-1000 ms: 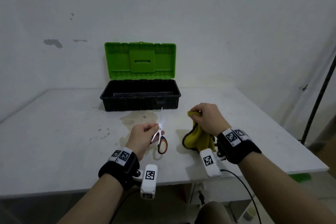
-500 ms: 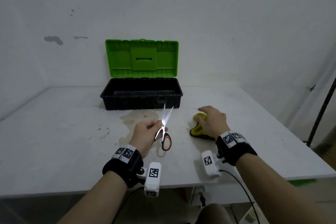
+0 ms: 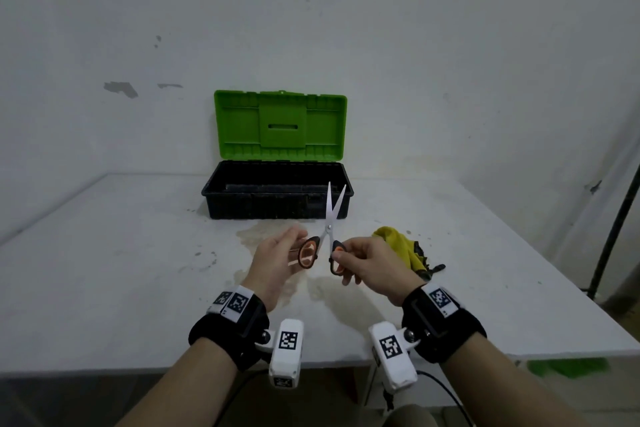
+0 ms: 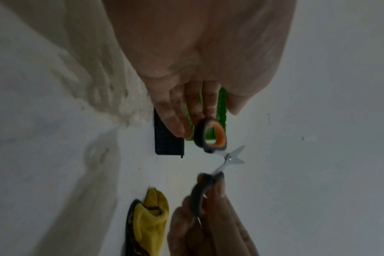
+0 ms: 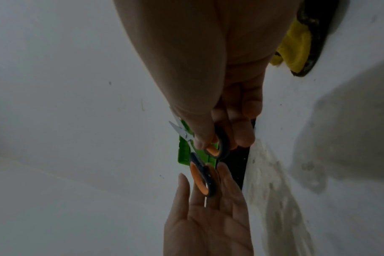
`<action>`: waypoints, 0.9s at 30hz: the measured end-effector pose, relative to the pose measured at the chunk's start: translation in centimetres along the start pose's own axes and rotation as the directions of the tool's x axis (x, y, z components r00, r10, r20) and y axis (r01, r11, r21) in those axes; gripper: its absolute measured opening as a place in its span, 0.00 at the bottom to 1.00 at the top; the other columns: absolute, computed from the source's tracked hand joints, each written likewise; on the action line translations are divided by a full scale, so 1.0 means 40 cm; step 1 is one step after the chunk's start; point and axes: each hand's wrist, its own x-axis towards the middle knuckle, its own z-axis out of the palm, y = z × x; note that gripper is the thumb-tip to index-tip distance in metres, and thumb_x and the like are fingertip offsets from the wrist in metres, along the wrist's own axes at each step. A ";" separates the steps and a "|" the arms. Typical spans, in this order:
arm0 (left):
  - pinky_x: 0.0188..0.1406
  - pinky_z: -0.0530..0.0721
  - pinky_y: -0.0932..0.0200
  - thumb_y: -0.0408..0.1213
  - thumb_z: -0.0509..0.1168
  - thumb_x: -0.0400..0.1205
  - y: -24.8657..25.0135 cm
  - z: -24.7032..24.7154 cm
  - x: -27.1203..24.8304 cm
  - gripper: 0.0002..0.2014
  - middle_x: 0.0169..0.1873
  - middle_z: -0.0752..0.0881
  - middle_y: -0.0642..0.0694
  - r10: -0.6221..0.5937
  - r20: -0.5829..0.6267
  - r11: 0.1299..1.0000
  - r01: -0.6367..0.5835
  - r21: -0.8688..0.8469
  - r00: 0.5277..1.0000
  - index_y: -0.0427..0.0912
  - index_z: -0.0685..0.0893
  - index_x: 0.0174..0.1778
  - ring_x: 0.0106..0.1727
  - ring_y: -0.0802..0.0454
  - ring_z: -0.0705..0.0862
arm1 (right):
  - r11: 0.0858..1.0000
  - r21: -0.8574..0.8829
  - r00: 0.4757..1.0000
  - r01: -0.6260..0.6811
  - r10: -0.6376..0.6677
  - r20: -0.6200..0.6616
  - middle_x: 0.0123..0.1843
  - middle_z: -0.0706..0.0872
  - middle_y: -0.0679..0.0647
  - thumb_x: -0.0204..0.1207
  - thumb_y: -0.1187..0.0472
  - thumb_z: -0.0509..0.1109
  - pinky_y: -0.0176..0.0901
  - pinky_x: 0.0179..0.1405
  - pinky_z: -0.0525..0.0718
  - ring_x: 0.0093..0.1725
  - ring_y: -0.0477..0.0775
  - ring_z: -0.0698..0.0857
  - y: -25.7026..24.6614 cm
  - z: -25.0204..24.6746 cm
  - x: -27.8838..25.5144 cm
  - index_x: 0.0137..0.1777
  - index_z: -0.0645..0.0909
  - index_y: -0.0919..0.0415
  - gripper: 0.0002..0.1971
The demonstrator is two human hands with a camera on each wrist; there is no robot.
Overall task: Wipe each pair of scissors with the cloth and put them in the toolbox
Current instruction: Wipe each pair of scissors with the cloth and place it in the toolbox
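Orange-and-black handled scissors (image 3: 329, 218) stand upright above the table, blades spread and pointing up in front of the toolbox. My right hand (image 3: 346, 255) pinches the right handle loop (image 5: 217, 147). My left hand (image 3: 294, 246) has straight fingers, and the left handle loop (image 4: 210, 136) rests against them. The yellow cloth (image 3: 401, 246) lies crumpled on the table just right of my right hand, with neither hand holding it. The black toolbox (image 3: 277, 208) sits open behind, its green lid (image 3: 280, 125) raised against the wall.
The white table (image 3: 104, 270) bears a brownish stain (image 3: 256, 236) between the toolbox and my hands. Its front edge runs just under my wrists. A dark pole (image 3: 616, 225) stands beyond the table's right side.
My right hand let go of the cloth, left it on the table and took the scissors' right handle. My left hand loosened its grip. The scissors rose with blades spread upward.
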 end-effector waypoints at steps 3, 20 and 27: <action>0.47 0.85 0.55 0.39 0.65 0.86 0.002 -0.032 -0.007 0.10 0.47 0.92 0.40 -0.001 0.063 0.995 -0.006 0.102 0.998 0.39 0.90 0.49 0.49 0.49 0.90 | 1.000 -0.017 1.000 -0.004 0.004 -0.020 0.38 0.91 0.58 0.81 0.58 0.70 0.41 0.30 0.78 0.33 0.53 0.88 -0.013 -0.011 0.006 0.47 0.86 0.64 0.08; 0.44 0.85 0.59 0.40 0.72 0.82 0.014 -0.046 0.015 0.07 0.42 0.91 0.47 0.052 0.022 0.961 -0.056 0.271 0.998 0.40 0.92 0.44 0.43 0.53 0.86 | 0.999 -0.018 0.944 0.029 -0.033 -0.328 0.33 0.90 0.56 0.76 0.52 0.74 0.48 0.33 0.86 0.29 0.49 0.87 -0.045 0.078 0.033 0.46 0.77 0.56 0.10; 0.43 0.85 0.62 0.43 0.73 0.80 0.054 -0.037 0.062 0.06 0.41 0.93 0.46 0.149 0.056 0.919 -0.159 0.361 0.987 0.45 0.93 0.46 0.42 0.56 0.87 | 0.921 -0.390 0.895 0.000 -0.174 -0.410 0.34 0.86 0.49 0.71 0.40 0.75 0.39 0.33 0.78 0.35 0.47 0.82 -0.067 0.109 0.113 0.37 0.86 0.58 0.19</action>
